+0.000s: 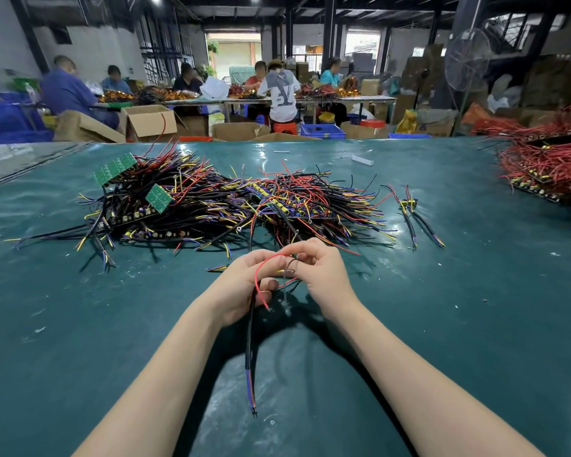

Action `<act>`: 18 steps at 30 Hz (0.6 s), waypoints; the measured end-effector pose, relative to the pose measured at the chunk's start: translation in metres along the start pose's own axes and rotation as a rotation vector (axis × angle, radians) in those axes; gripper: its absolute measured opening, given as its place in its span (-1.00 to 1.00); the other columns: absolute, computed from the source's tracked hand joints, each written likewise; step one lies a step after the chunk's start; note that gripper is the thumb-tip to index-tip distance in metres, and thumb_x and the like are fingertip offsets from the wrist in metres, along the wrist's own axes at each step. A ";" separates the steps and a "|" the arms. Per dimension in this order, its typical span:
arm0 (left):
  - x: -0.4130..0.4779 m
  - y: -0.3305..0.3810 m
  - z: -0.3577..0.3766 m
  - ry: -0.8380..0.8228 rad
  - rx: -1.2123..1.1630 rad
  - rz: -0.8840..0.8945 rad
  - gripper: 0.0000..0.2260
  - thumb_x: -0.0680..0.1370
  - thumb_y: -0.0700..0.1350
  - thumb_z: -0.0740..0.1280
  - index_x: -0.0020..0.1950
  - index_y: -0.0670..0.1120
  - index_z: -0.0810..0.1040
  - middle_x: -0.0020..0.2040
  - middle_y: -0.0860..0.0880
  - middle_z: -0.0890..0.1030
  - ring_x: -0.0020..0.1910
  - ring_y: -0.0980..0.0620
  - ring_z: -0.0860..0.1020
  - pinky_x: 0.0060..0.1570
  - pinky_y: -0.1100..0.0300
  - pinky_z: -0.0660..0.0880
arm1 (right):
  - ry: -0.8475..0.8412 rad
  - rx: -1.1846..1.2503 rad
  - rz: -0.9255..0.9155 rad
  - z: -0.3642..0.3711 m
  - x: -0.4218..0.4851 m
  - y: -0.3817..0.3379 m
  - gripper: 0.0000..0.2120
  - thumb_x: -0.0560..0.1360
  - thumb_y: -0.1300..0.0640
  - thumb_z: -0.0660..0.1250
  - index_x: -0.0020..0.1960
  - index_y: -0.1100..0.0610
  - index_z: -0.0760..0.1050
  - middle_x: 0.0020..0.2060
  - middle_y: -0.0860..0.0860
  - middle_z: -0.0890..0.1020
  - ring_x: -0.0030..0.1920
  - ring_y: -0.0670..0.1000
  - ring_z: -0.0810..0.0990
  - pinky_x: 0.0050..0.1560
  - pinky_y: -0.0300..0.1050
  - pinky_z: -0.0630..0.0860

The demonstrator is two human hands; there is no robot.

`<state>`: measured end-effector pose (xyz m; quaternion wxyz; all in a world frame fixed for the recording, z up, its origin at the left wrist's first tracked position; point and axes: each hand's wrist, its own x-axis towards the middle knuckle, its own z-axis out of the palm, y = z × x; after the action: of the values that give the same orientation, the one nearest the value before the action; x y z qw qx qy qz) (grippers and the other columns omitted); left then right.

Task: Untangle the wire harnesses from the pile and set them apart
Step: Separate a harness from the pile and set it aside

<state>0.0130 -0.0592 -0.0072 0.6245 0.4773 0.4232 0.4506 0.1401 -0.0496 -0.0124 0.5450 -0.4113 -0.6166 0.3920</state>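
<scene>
A big tangled pile of wire harnesses [231, 206] with black, red, yellow and purple wires and small circuit boards lies across the middle of the green table [442, 324]. Just in front of it, both hands hold one harness [250, 351] above the table. My left hand [244, 285] grips its black sheathed cable, which hangs down toward me. My right hand [320, 272] pinches its thin red wire and ring terminal close to the left fingers. One separated harness [412, 216] lies alone to the right of the pile.
A second heap of red-wired boards [551, 166] sits at the table's far right. Two green circuit boards [116, 168] stick up at the pile's left. Beyond the table edge stand cardboard boxes [149, 122], blue crates and several seated people.
</scene>
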 end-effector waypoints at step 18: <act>0.006 -0.008 0.003 0.058 0.136 -0.005 -0.90 0.58 -0.19 0.23 -0.14 -0.10 0.45 -0.20 -0.06 0.54 -0.46 0.17 0.55 -0.51 0.32 0.48 | -0.132 0.304 0.152 -0.011 0.007 0.010 -0.79 0.43 0.49 0.26 -0.25 0.23 0.48 -0.51 -0.05 0.57 -0.48 -0.13 0.54 -0.33 -0.27 0.57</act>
<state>0.0189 -0.0554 -0.0151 0.5793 0.5043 0.4719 0.4329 0.1515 -0.0396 -0.0179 0.5280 -0.3432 -0.5516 0.5469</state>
